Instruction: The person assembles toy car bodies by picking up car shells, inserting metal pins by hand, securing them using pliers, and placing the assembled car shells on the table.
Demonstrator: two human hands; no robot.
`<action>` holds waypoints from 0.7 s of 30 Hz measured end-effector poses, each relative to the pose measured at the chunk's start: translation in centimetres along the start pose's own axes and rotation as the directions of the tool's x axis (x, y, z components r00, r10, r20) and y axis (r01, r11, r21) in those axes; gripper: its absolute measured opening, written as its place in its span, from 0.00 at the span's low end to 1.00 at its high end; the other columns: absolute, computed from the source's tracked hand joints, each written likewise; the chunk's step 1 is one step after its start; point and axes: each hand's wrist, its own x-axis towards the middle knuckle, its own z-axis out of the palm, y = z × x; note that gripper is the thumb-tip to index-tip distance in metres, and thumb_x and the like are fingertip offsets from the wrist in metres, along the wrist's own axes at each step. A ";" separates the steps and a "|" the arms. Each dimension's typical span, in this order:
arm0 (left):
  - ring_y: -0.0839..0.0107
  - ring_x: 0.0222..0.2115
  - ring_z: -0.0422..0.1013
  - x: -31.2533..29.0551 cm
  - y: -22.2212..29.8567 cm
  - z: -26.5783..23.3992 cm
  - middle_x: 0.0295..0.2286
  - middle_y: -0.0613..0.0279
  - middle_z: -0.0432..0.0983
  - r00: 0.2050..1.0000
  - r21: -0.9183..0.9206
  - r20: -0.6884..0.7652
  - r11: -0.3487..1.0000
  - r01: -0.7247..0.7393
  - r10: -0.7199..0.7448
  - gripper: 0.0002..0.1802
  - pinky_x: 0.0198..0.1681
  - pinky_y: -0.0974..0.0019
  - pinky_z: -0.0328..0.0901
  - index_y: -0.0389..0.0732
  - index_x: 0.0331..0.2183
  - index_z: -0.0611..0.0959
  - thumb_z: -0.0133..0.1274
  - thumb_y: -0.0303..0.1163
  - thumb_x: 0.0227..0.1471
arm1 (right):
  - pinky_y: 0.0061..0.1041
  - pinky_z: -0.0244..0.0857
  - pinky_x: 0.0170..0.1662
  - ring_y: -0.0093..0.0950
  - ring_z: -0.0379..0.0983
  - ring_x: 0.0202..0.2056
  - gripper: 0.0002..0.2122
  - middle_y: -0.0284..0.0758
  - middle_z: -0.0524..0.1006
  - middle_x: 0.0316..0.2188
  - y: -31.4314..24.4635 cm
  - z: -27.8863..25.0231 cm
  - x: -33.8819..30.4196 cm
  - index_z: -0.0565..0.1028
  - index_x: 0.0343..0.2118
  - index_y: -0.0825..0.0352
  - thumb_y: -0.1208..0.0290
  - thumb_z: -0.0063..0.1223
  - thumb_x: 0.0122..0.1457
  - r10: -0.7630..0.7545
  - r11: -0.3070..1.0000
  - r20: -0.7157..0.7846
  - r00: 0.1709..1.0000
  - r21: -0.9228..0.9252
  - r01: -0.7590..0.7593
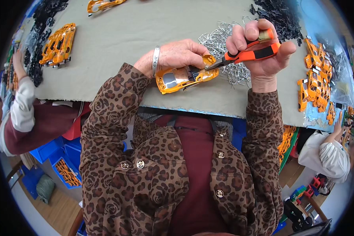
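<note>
An orange toy car body [173, 82] lies tilted near the table's front edge, its hollow underside facing up and a dark part inside it. My left hand [177, 55], with a silver bracelet at the wrist, grips the body by its far right end. In my right hand [259, 55] is a pair of red and black pliers [249, 54], the handles spread in my fingers. The pliers' jaws reach into the right end of the car body beside my left fingertips. Whether the jaws hold anything is too small to tell. Behind the pliers spreads a heap of thin bent metal wires [234, 74].
Orange car bodies [57, 45] stand at the left, more [316, 82] at the right. Black plastic parts [277, 19] are piled at the far right, others [35, 55] at the far left. Blue bins [69, 151] sit below the table. People work at both sides.
</note>
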 end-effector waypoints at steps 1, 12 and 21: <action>0.82 0.28 0.69 0.2 -0.3 0.0 0.28 0.69 0.76 1.000 -0.006 -0.001 1.000 0.000 0.000 0.14 0.33 0.77 0.66 0.35 0.38 0.80 0.50 0.26 0.47 | 0.39 0.64 0.39 0.35 0.68 0.37 0.32 0.37 0.71 0.38 0.2 0.0 0.1 0.67 0.52 0.67 0.40 0.43 0.58 -0.009 1.000 0.024 1.000 -0.003 0.009; 0.78 0.25 0.69 0.4 -1.6 0.8 0.23 0.65 0.76 0.979 -0.001 -0.201 1.000 -0.021 0.020 0.11 0.31 0.70 0.65 0.36 0.32 0.82 0.52 0.29 0.43 | 0.33 0.64 0.44 0.30 0.68 0.38 0.21 0.41 0.71 0.37 5.4 8.9 -2.4 0.66 0.46 0.69 0.56 0.53 0.59 -0.491 0.693 -0.315 0.812 -0.706 0.146; 0.79 0.26 0.70 0.4 -1.0 1.2 0.24 0.65 0.76 0.973 0.060 -0.227 0.998 -0.032 0.045 0.11 0.32 0.71 0.66 0.36 0.32 0.82 0.51 0.29 0.45 | 0.31 0.65 0.40 0.32 0.69 0.37 0.25 0.42 0.72 0.35 2.7 7.0 -2.1 0.68 0.43 0.70 0.50 0.54 0.56 -0.290 0.821 -0.287 0.913 -0.566 0.083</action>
